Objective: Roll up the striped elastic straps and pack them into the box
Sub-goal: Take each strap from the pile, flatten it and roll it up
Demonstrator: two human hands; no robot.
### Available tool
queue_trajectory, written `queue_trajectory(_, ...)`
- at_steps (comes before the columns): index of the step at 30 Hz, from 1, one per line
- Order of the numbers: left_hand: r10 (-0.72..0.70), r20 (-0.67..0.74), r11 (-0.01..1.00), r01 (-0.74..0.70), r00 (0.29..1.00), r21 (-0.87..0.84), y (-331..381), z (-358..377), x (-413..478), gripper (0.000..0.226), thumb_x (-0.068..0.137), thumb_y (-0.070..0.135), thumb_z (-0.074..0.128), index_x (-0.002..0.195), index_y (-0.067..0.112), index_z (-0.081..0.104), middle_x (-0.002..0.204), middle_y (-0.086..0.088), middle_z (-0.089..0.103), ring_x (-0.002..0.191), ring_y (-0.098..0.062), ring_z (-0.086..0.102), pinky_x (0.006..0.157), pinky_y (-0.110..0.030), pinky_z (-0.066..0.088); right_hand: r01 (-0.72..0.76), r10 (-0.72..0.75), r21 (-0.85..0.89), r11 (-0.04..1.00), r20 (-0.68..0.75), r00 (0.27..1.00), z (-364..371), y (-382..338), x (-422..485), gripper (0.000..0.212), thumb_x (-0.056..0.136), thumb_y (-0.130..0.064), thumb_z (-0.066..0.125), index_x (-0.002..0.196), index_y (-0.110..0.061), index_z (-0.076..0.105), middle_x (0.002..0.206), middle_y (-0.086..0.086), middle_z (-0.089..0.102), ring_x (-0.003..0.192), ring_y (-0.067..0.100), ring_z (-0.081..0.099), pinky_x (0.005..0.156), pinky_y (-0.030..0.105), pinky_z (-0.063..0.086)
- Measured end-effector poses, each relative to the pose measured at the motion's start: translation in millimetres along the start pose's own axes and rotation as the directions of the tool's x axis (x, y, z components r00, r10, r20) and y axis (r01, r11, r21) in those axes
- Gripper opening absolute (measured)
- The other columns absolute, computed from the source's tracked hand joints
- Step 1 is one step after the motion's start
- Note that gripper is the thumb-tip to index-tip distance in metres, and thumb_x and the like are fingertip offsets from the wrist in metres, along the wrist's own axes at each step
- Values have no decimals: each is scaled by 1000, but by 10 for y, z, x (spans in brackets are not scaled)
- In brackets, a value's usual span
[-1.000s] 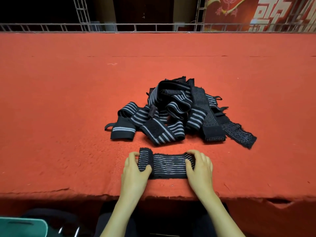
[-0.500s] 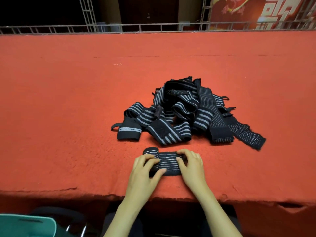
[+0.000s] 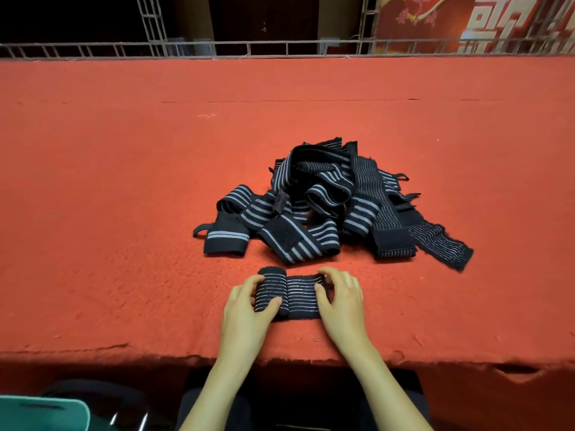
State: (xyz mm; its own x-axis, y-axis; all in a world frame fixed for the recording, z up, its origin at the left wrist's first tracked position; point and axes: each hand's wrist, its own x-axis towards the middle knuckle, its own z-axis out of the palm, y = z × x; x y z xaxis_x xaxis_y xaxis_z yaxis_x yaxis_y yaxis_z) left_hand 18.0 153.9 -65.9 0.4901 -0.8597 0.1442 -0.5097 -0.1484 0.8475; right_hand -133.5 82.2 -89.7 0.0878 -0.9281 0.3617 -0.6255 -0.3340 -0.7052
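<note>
Low in the frame's centre we hold a black, ribbed elastic strap [image 3: 300, 295] with thin pale stripes. Our left hand [image 3: 249, 301] curls round its rolled end and our right hand [image 3: 340, 298] pinches the flat end. It lies on fuzzy red felt [image 3: 124, 213], just below the tangled pile of straps [image 3: 326, 206].

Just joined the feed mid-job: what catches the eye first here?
A tangled pile of striped straps sits in the middle of the red table. Near the front edge, the left hand grips the rolled end of a half-rolled strap while the right hand holds its flat end.
</note>
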Motion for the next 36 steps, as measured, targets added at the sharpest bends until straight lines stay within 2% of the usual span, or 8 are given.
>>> queue_trajectory(7, 71, 17, 992, -72, 997, 103, 152, 78, 11, 39, 77, 19, 70, 113, 28, 57, 104, 8, 47, 94, -11, 52, 83, -25, 40, 4, -5, 42, 999, 9, 1000, -25, -14, -19, 21, 89, -13, 59, 106, -23, 64, 93, -14, 56, 95, 8, 45, 92, 34, 40)
queue_trajectory(12, 225, 63, 953, -233, 972, 194, 255, 211, 24, 43, 76, 11, 67, 116, 27, 60, 105, 9, 47, 102, -11, 44, 88, -20, 36, -34, 32, 100, 994, 22, 999, -33, -4, -18, 19, 88, -12, 59, 101, -25, 64, 85, -14, 54, 87, 9, 47, 88, 33, 41)
queue_trajectory(15, 293, 105, 926, -309, 950, 217, 285, 272, 28, 43, 76, 18, 71, 117, 27, 62, 106, 11, 47, 99, -5, 39, 84, -10, 28, -63, 62, 167, 984, 11, 998, -52, 3, -8, 19, 87, -9, 60, 98, -24, 64, 84, -12, 56, 88, 12, 53, 86, 35, 43)
queue_trajectory(20, 317, 207, 936, -340, 926, 91, 279, 264, 50, 42, 73, 35, 77, 112, 27, 65, 103, 21, 52, 100, -3, 45, 87, -2, 27, -95, 102, 282, 955, -8, 995, -67, 13, 4, 21, 88, -6, 57, 95, -25, 64, 90, -14, 63, 91, 10, 58, 86, 32, 46)
queue_trajectory(24, 285, 246, 955, -296, 926, 8, 337, 233, 30, 17, 87, 19, 65, 102, 25, 71, 100, 25, 59, 102, 0, 53, 87, 0, 29, -110, 111, 295, 949, 12, 994, -64, 35, 8, 21, 89, -10, 57, 94, -29, 63, 87, -14, 65, 87, 10, 59, 81, 32, 47)
queue_trajectory(27, 184, 247, 983, -174, 951, -61, 301, 179, 77, 25, 84, 1, 63, 94, 23, 69, 100, 11, 64, 94, -1, 58, 80, -1, 37, -132, 131, 322, 938, 22, 991, -71, 57, 11, 20, 90, -13, 57, 94, -32, 63, 86, -12, 66, 84, 11, 61, 78, 31, 48)
queue_trajectory(33, -36, 276, 982, 86, 961, -171, 177, 207, 99, 31, 78, 16, 75, 105, 19, 59, 100, 0, 64, 90, -12, 62, 73, -10, 47, -124, 122, 338, 933, 27, 992, -111, 26, 12, 22, 93, -15, 55, 88, -35, 60, 88, -16, 67, 87, 0, 60, 76, 18, 43)
queue_trajectory(36, -33, 280, 976, 91, 959, -198, 202, 244, 92, 38, 79, 19, 74, 112, 21, 55, 101, 1, 64, 88, -11, 64, 70, -10, 47, -127, 116, 345, 930, 53, 992, -116, 29, 24, 12, 93, -19, 58, 95, -30, 62, 91, -15, 67, 88, 1, 61, 77, 19, 45)
